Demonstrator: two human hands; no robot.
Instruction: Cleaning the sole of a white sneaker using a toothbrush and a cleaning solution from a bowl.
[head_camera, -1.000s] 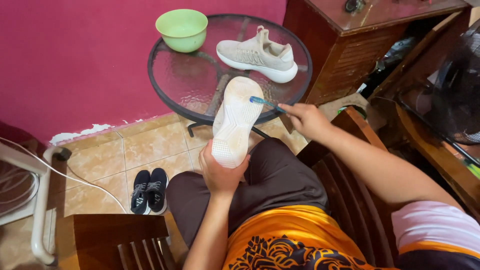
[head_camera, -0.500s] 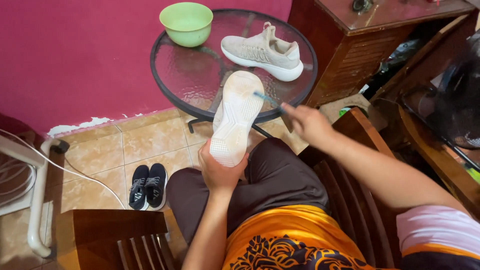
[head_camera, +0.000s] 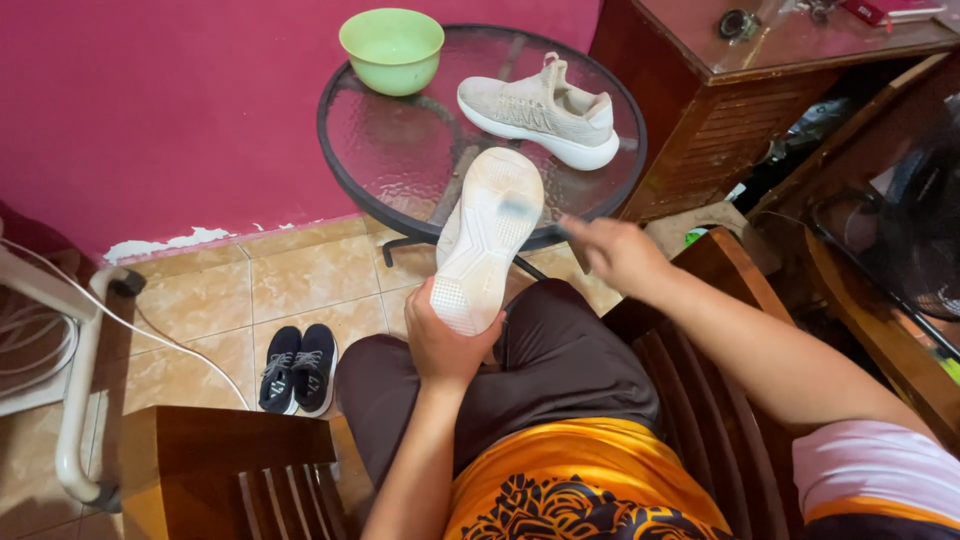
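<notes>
My left hand (head_camera: 445, 342) grips the heel of a beige shoe (head_camera: 485, 238) held sole up over my lap, its white sole facing me. In my right hand (head_camera: 615, 252) is a blue toothbrush (head_camera: 520, 208), blurred, with its head against the front part of the sole. The matching beige shoe (head_camera: 540, 110) stands upright on the round glass table (head_camera: 400, 150) just beyond. A green bowl (head_camera: 391, 50) sits at the table's far left edge.
A pair of small dark shoes (head_camera: 298, 368) lies on the tan tiled floor to my left. A wooden chair back (head_camera: 225, 485) is at the lower left. A dark wooden cabinet (head_camera: 720, 110) stands right of the table. A white frame with a cord (head_camera: 80, 400) is at far left.
The toothbrush head has moved left along the sole's front part with my right hand. The view has shifted slightly; my left hand keeps its hold on the heel.
</notes>
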